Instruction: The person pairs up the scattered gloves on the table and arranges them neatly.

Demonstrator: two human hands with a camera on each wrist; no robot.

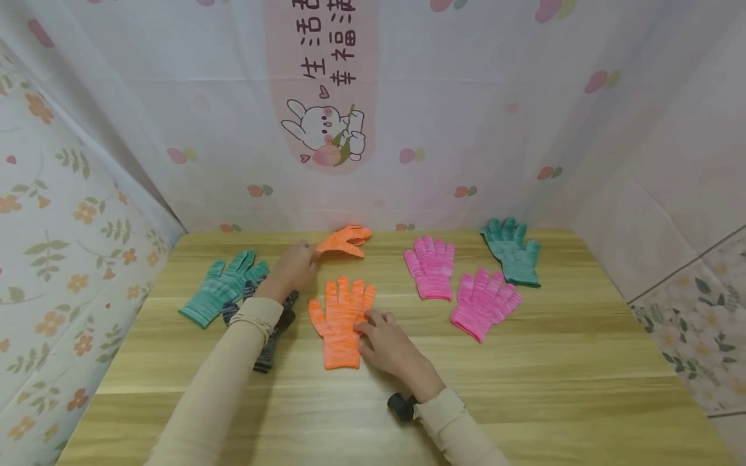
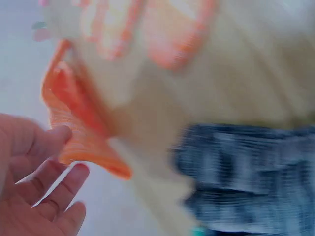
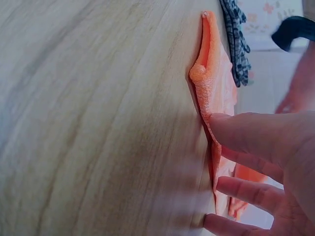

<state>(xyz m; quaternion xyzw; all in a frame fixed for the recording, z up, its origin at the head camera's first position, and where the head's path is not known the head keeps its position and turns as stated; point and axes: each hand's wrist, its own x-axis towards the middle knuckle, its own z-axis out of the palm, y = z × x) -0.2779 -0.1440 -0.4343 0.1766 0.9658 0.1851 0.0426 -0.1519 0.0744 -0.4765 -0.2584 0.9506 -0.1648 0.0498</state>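
At the back of the table, my left hand (image 1: 297, 264) pinches one end of an orange knit glove (image 1: 345, 241). In the left wrist view the thumb lies against this folded glove (image 2: 78, 123), while the other fingers spread below it. A second orange glove (image 1: 340, 327) lies flat in the middle, its fingers pointing away from me. My right hand (image 1: 392, 346) touches that glove's right edge. Seen from the right wrist, the thumb and fingertips rest along the glove's edge (image 3: 209, 93), near the wood. Dark grey gloves (image 1: 265, 356) lie partly hidden under my left forearm.
To the left lies a green glove (image 1: 218, 288). Two pink gloves, one farther back (image 1: 432, 268) and one nearer (image 1: 485, 303), lie right of the middle. Another green glove (image 1: 515, 254) is at the back right. Patterned cloth (image 1: 437, 116) hangs behind the wooden table (image 1: 559, 388).
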